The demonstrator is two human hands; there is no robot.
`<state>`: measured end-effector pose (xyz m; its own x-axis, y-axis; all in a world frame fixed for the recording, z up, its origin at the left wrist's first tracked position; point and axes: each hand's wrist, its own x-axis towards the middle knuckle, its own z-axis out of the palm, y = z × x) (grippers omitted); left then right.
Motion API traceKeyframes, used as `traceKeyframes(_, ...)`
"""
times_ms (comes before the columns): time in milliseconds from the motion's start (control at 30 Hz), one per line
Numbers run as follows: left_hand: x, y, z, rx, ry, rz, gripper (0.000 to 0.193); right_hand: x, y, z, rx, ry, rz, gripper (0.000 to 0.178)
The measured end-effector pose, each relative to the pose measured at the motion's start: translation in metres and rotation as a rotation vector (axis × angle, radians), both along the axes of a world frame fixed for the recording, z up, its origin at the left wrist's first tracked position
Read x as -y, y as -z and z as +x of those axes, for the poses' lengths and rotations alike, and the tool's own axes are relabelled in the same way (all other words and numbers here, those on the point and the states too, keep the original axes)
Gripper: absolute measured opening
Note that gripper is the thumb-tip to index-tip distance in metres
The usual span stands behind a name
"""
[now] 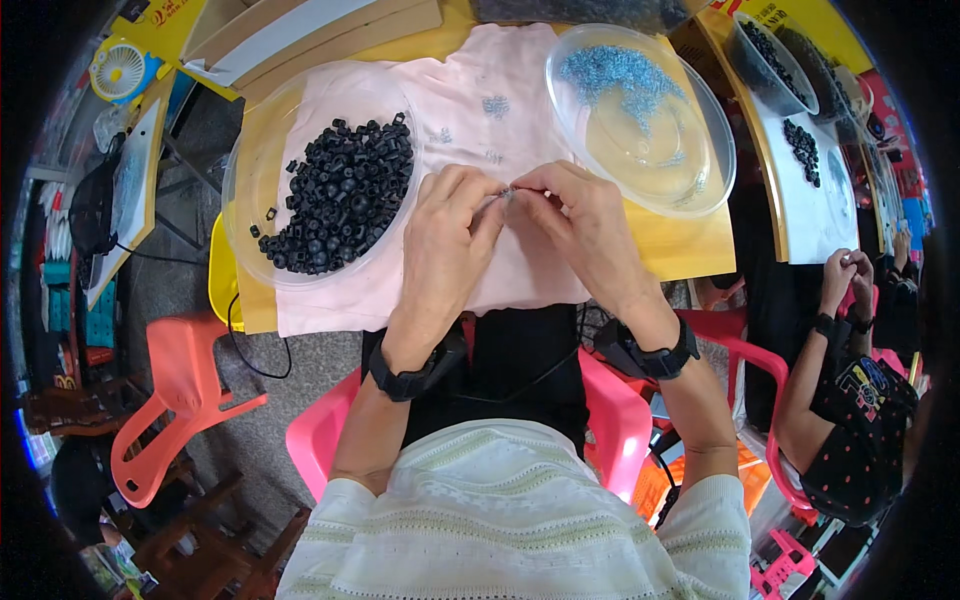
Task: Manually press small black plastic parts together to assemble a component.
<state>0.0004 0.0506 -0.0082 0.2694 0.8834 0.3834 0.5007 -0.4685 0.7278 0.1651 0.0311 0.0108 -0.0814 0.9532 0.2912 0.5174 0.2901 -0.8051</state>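
Note:
Above the pink cloth [520,270], my left hand [445,235] and my right hand [590,225] meet fingertip to fingertip. Both are closed in a pinch around something tiny and pale, too small to name. A round clear tub [238,180] left of my left hand holds a heap of small black plastic pieces [345,190]. Beyond my right hand stands another clear tub [640,165], with many tiny bluish, glinting pieces [622,80] spread mostly along its far side. Small clusters of tiny silvery-grey pieces [495,107] lie on the cloth between the tubs.
Cardboard [330,35] borders the table's far left. An orange-red plastic chair [185,370] stands on the left, with a dark cable [262,374] near it. At the right, a co-worker [850,400] sits by a table with black pieces [801,152] and a bowl [770,65].

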Motion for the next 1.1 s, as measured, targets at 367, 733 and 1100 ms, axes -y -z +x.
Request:
traceKeyframes(367, -0.001, 0.002, -0.002, -0.007, 0.025, 0.019, 0.013, 0.003, 0.000, -0.004, -0.096, 0.056, -0.151, 0.014)
traceKeyframes(733, -0.001, 0.003, -0.003, 0.106, -0.020, -0.059, 0.018, 0.008, 0.001, -0.001, -0.167, 0.096, -0.189, 0.012)
traceKeyframes(1100, 0.001, 0.003, -0.003, 0.074, -0.051, 0.004, 0.032, 0.015, -0.005, 0.004, 0.016, 0.106, -0.074, 0.011)
